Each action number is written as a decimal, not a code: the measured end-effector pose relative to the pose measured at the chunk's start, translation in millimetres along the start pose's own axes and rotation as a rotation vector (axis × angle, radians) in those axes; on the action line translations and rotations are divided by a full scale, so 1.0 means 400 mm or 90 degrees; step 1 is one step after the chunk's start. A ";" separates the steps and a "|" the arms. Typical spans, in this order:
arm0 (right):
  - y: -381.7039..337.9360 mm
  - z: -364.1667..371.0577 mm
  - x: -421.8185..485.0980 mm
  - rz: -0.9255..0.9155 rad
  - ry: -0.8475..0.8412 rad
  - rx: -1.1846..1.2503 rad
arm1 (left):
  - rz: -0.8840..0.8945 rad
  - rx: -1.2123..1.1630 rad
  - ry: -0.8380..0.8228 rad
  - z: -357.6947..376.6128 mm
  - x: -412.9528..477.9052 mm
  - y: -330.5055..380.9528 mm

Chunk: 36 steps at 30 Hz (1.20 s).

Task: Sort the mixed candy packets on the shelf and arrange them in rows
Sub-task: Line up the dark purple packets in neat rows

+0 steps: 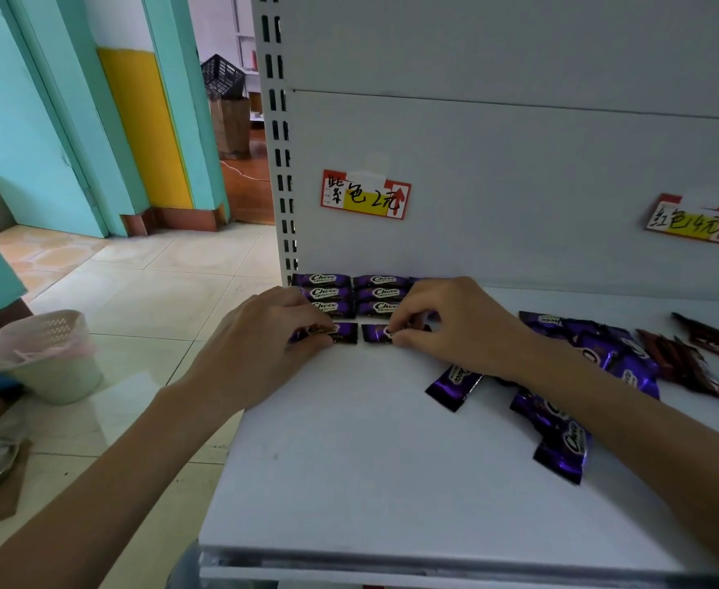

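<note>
Several purple Choco packets (351,293) lie in two neat columns at the back left of the white shelf (370,461). In front of them, my left hand (264,337) pinches a purple packet (342,333) flat on the shelf. My right hand (446,325) pinches a second purple packet (376,334) beside it. A loose heap of purple packets (595,354) lies to the right, partly hidden under my right forearm. Red packets (684,359) lie further right.
Two price labels are taped to the back panel: one (365,195) above the purple rows, one (693,218) at the right. A slotted upright (283,163) marks the shelf's left end. On the tiled floor at left stands a small bin (43,354).
</note>
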State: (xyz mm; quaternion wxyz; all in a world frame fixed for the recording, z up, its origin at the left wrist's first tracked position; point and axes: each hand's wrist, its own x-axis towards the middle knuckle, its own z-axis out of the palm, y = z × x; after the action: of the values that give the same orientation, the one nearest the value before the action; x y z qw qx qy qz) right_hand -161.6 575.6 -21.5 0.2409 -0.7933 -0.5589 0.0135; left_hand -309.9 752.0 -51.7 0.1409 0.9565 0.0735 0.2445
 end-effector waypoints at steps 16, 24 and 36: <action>0.019 -0.036 -0.002 0.024 0.038 0.016 | -0.007 -0.079 0.009 0.001 0.018 0.054; 0.096 -0.109 -0.119 0.099 -0.045 -0.009 | 0.020 -0.142 -0.189 0.040 0.062 0.212; 0.125 -0.141 -0.160 0.118 -0.029 -0.031 | 0.044 -0.154 -0.147 0.041 0.070 0.233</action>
State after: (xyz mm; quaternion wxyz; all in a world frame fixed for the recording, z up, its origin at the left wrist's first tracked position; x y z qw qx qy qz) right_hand -125.0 484.8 -7.3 0.2065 -0.8468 -0.4885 0.0401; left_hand -270.8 665.4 -24.3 0.2540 0.9563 -0.0060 0.1447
